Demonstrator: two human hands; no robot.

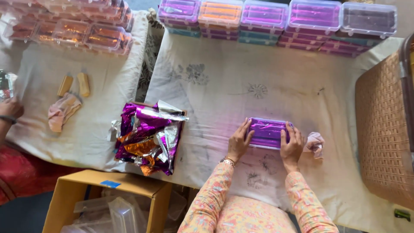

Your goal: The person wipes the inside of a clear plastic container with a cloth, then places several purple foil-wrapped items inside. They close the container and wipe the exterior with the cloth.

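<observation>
a row of clear lidded boxes (276, 19) stands stacked along the far edge of the white cloth (224, 86), their contents showing purple, orange and one dark. a second group of boxes (73, 26) with orange contents sits at the far left. an open cardboard box (82, 194) at the near edge holds clear plastic pieces. a shallow tray (148, 136) left of centre is heaped with crumpled purple, silver and orange foil.

the plastic box (268, 133) under inspection lies flat on the cloth, directly in front of the person. it is rectangular, clear-walled, lid on, with shiny purple foil filling the inside. the left hand (238, 142) presses its left end, fingers spread flat over the lid edge. the right hand (292, 146) grasps the right end, fingers laid over the top. a crumpled pink rag (315, 144) lies just beside the right hand.
</observation>
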